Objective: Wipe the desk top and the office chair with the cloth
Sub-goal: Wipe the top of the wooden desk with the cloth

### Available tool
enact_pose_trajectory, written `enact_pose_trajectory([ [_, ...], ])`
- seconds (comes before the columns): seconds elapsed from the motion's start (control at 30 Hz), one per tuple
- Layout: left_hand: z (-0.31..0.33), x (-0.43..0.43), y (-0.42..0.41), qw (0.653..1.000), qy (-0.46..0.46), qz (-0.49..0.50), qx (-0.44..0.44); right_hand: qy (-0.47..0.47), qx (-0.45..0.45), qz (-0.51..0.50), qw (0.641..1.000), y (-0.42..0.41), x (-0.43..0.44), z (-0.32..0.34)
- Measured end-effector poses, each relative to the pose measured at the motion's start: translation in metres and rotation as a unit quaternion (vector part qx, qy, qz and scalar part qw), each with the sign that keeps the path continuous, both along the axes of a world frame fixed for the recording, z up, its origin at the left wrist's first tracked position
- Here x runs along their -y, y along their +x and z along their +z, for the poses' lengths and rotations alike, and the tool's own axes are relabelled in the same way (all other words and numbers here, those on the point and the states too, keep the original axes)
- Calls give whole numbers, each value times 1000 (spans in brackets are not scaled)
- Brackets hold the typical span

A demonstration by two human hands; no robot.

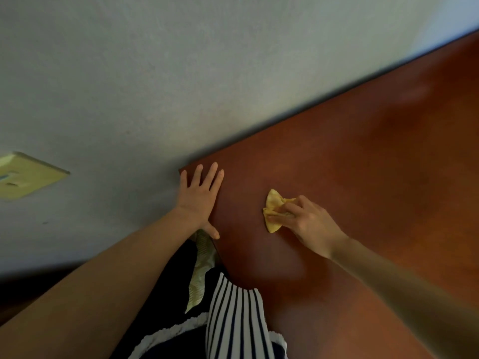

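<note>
A reddish-brown desk top (363, 164) fills the right half of the head view, running up against a pale wall. My right hand (308, 221) grips a bunched yellow cloth (272, 211) and holds it down on the desk near the left end. My left hand (201, 198) lies flat with fingers spread on the desk's left corner, thumb over the near edge. The office chair is not in view.
A pale wall (155, 86) borders the desk's far edge. A cream outlet plate (23, 176) sits on the wall at the left. My striped and dark clothing (233, 320) presses against the desk's near edge.
</note>
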State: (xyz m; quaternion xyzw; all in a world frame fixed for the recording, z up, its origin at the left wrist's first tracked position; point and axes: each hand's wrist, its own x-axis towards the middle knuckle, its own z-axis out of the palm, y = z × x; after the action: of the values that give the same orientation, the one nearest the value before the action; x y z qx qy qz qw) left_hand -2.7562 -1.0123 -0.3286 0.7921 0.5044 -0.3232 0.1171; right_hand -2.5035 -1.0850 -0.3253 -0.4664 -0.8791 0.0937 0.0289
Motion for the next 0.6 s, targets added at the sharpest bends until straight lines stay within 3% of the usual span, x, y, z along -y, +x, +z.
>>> enact_pose_trajectory([
  [0.37,-10,0,-4,999,19,-8,30,-24,105,-215,971,38,-113,1],
  [0.5,-14,0,-7,999,22,-7,47,-35,44,-422,905,5,-141,-9],
  [0.6,-15,0,-11,998,21,-7,64,-38,53,-480,875,-28,-138,-15],
])
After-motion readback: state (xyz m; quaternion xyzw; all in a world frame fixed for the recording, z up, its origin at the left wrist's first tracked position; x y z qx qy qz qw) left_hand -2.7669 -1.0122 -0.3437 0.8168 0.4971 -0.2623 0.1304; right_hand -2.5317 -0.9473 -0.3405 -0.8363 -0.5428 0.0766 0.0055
